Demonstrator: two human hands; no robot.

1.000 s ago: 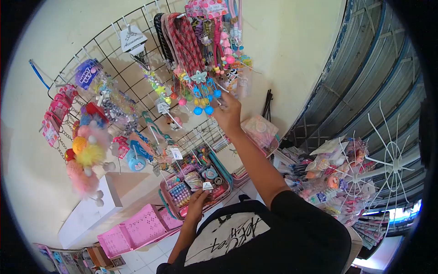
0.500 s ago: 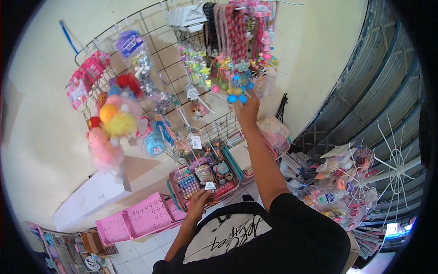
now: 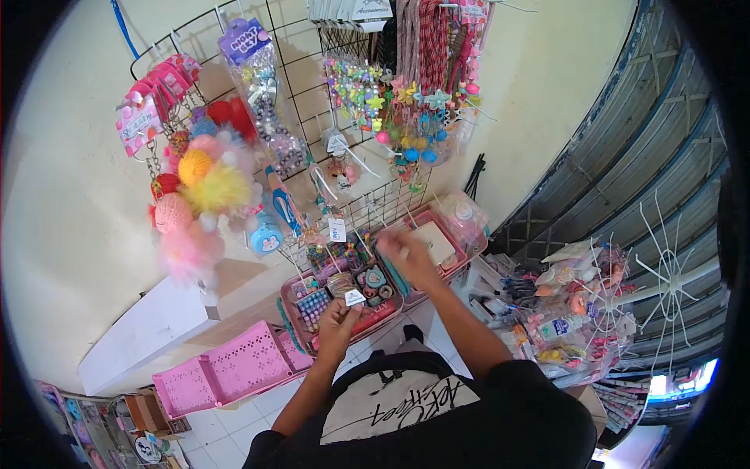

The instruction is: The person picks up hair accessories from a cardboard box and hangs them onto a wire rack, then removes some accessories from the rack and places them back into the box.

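Note:
Low in the middle of the head view, my left hand [image 3: 336,322] pinches a small white card [image 3: 354,298] with dark print. Whatever may hang from the card cannot be made out. Just behind it is a pink basket [image 3: 287,311] packed with beads, hair ties and small boxes. My right hand [image 3: 406,256] is in the air above the right side of that basket, its fingers smeared by motion. Higher up, beaded cords [image 3: 433,51] with blue, yellow and pink balls hang from the wire rack, apart from both hands.
A black wire grid [image 3: 293,78] on the wall carries fluffy pom-pom keychains [image 3: 191,203] and bagged bead strings [image 3: 266,102]. Bare white hooks stick out of it. A pink crate [image 3: 242,363] stands lower left. Bagged goods [image 3: 570,313] and a wire stand [image 3: 664,289] are at right.
My right hand has come down from the hanging beaded cords to above the basket. My left hand still holds the card. The view has shifted slightly.

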